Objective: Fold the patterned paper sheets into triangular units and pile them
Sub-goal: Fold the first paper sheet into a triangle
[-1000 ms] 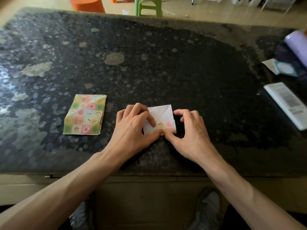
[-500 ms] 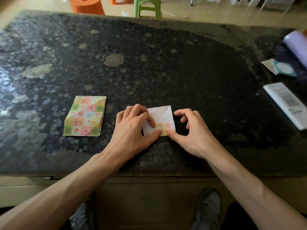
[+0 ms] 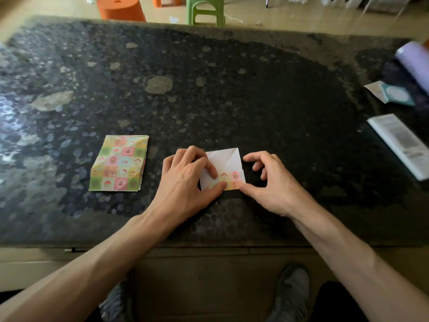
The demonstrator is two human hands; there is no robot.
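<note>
A partly folded paper (image 3: 226,159) lies white side up near the front of the dark speckled table (image 3: 232,89), with a patterned strip turned up along its near edge. My left hand (image 3: 185,177) covers its left part; index fingertip and thumb pinch the patterned strip. The thumb of my right hand (image 3: 274,184) presses the paper's near right corner, while its fingers hang curled just off the right edge. A stack of patterned sheets (image 3: 119,163) lies flat to the left, apart from both hands.
At the right edge lie a white printed booklet (image 3: 401,142), a teal card (image 3: 394,95) and a purple roll (image 3: 415,61). An orange stool (image 3: 119,8) and a green stool (image 3: 205,10) stand on the floor beyond the table's far edge.
My right thumb has slid along the strip to the near right corner, and the right fingers have drawn back from the paper's edge. My left hand has stayed where it was.
</note>
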